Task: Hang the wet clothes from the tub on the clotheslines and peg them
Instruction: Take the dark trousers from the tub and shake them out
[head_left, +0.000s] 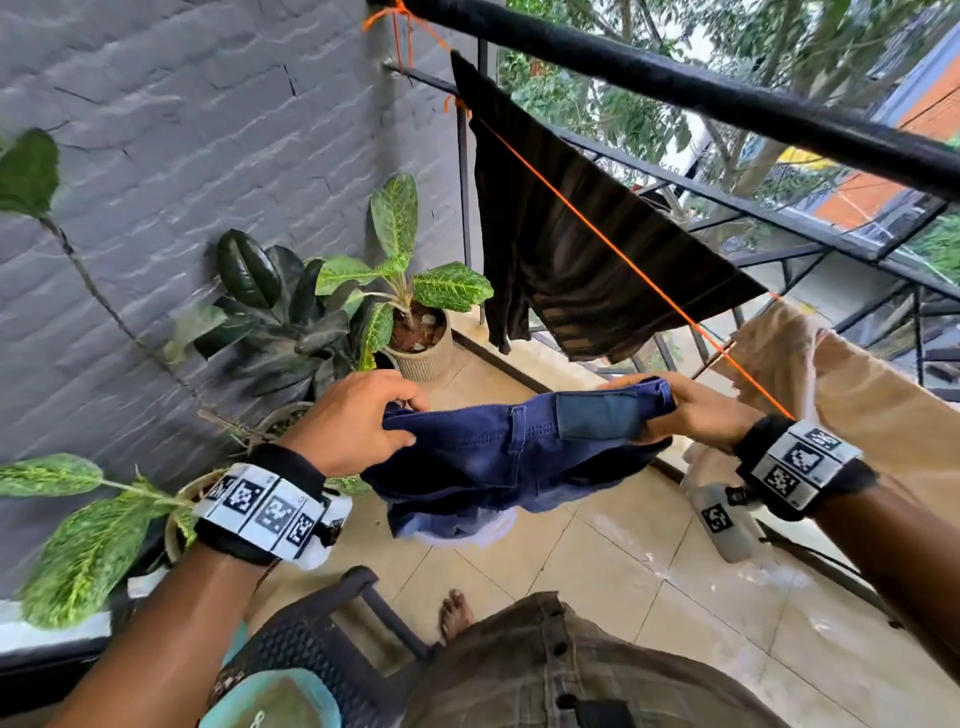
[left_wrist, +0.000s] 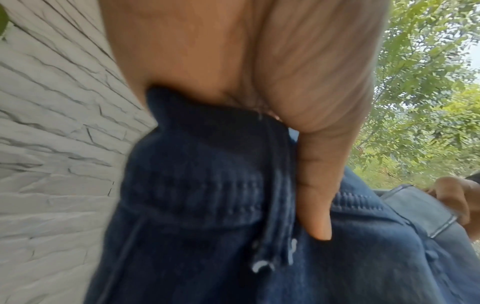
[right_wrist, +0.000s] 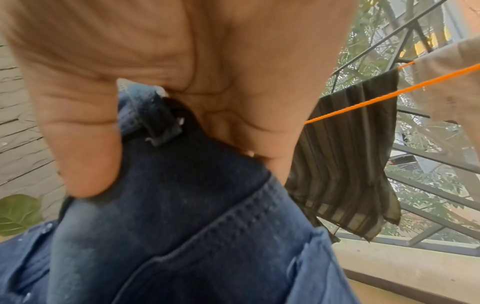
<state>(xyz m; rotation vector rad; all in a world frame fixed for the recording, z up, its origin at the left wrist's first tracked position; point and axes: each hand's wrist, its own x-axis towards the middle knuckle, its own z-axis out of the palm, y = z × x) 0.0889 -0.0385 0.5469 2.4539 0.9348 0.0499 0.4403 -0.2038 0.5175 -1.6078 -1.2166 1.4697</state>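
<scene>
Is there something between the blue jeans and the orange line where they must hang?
Nothing visible blocks the way. Left hand and right hand hold the jeans below the orange line. A dark cloth and a beige cloth already hang nearby, leaving a short bare stretch of line between them.

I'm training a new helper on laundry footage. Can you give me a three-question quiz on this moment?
1. True or false: the blue denim garment already hangs on the orange clothesline.
2. Which grips its waistband? A) left hand only B) right hand only C) both
3. Fill in: beside the dark striped cloth hangs a ____ cloth.

Key: 1 false; 2 C; 3 beige.
</scene>
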